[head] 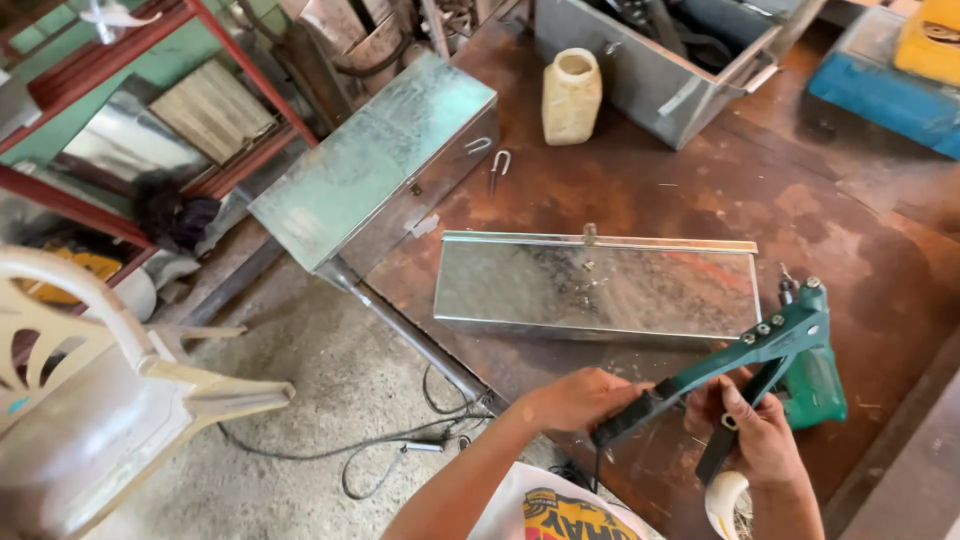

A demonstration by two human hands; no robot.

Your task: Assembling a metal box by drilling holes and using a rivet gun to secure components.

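- The left hand is clenched around the black grip of the upper handle of a green hand riveter, near the front edge of the rusty brown workbench.
- The right hand grasps the lower black handle of the same tool, fingers wrapped over it; the two handles stand spread apart.
- The riveter's green head sits toward the right edge of the workbench, just beside the right end of a shiny sheet-metal box lying lengthwise in the middle.
- A closed galvanised box rests on the left edge, overhanging it.
- A cream plastic jar stands near the far edge beside an open grey metal box.
- A small U-shaped metal staple lies between the jar and the closed box.
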